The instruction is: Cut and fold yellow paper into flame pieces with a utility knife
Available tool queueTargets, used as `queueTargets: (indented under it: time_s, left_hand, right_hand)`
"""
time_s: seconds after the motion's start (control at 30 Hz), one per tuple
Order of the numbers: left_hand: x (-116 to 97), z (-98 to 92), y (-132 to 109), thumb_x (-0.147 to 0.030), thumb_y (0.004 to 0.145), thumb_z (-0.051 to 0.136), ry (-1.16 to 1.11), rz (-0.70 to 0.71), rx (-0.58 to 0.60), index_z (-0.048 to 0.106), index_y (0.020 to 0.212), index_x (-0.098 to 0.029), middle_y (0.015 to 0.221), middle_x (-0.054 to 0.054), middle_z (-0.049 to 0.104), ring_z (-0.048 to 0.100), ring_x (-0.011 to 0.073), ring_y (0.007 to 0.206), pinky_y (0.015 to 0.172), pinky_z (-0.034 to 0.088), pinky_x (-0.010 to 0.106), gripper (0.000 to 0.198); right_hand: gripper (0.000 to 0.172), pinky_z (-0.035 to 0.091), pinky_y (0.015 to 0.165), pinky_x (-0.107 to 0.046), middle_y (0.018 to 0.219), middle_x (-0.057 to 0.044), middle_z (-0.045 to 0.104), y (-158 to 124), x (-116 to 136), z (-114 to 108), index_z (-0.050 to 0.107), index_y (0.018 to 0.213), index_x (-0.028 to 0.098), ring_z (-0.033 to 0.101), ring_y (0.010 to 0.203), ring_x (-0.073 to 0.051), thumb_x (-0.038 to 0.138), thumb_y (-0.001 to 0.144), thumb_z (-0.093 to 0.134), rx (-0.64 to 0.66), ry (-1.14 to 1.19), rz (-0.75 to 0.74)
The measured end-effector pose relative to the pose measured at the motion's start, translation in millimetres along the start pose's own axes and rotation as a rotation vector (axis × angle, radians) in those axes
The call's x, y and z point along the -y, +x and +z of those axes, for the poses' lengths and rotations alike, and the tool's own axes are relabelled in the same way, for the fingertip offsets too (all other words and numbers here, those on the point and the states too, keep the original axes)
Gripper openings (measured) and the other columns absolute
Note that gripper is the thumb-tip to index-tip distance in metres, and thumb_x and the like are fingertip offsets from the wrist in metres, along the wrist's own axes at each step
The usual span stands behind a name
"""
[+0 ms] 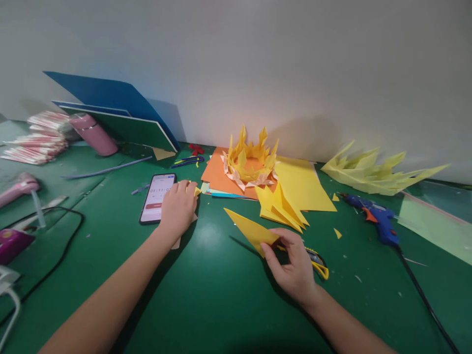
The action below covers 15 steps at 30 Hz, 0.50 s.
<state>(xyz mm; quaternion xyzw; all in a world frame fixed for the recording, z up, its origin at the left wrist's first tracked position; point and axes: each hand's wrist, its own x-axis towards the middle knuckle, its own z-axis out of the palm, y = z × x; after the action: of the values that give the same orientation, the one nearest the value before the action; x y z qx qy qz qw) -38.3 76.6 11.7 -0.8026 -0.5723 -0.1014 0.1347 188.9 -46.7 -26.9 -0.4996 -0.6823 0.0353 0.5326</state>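
My right hand [293,268] pinches a folded yellow paper triangle [250,228] between thumb and fingers, its tip pointing up and left. Behind that hand a yellow utility knife [320,268] lies partly hidden. To the left, the fingers of my left hand [179,209] are bent down over a small yellow paper piece [198,191], mostly covered. Right beside this hand lies a lit phone [157,199] showing a timer. Several folded yellow papers [280,209] lie beyond the triangle. Further back, a yellow and pink folded-paper ring [250,172] rests on orange paper [214,169].
A blue glue gun [383,221] with a black cord lies right, before a pale yellow folded-paper piece [376,169]. Purple scissors [188,161] lie behind the phone. Back left are a pink bottle [94,133] and leaning boards [125,129]. Paper scraps [337,233] dot the green table [217,305].
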Motion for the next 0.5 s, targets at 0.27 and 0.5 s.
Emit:
queueTargets:
  time_s: [0.27, 0.5]
  left_hand:
    - [3, 4.2, 2, -0.020, 0.084, 0.049, -0.022, -0.043, -0.076, 0.056, 0.108, -0.015, 0.112, 0.017, 0.055, 0.052, 0.0331, 0.100, 0.081, 0.043, 0.044, 0.025]
    - [-3, -11.7, -3, -0.026, 0.087, 0.049, -0.111, 0.039, -0.080, 0.056, 0.110, -0.013, 0.111, 0.017, 0.055, 0.051, 0.0324, 0.106, 0.089, 0.042, 0.044, 0.027]
  right_hand:
    - [0.025, 0.055, 0.059, -0.029, 0.083, -0.003, 0.063, 1, 1, 1, 0.052, 0.109, 0.023, 0.062, 0.066, -0.016, 0.017, 0.085, 0.057, 0.013, 0.040, 0.003]
    - [0.025, 0.056, 0.059, -0.030, 0.086, -0.003, 0.064, 1, 1, -1, 0.052, 0.110, 0.023, 0.062, 0.066, -0.016, 0.017, 0.086, 0.055, 0.022, 0.012, 0.017]
